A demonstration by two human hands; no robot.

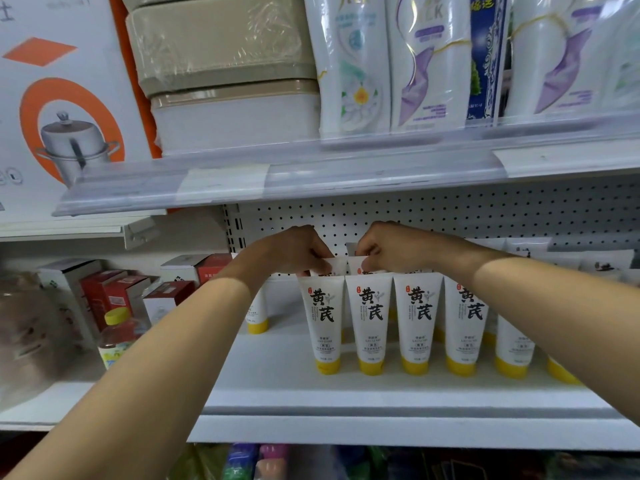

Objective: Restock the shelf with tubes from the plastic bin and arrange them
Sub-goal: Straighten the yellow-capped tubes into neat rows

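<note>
The left hand [298, 249] and right hand [384, 248], fingers curled, each pinch the crimped top of a back-row tube [336, 264] just beneath them, probably squaring it upright behind the front row [370, 317], which stands caps-down on the shelf [277, 389].

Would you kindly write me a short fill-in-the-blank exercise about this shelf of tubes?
1. The front tubes stand upright on their ____ caps.
2. The left hand and the right hand each pinch the top of a rear tube, in the row ____ the front one.
3. Left of the shelf, the boxes are white and ____.
Missing words: yellow; behind; red.
</note>
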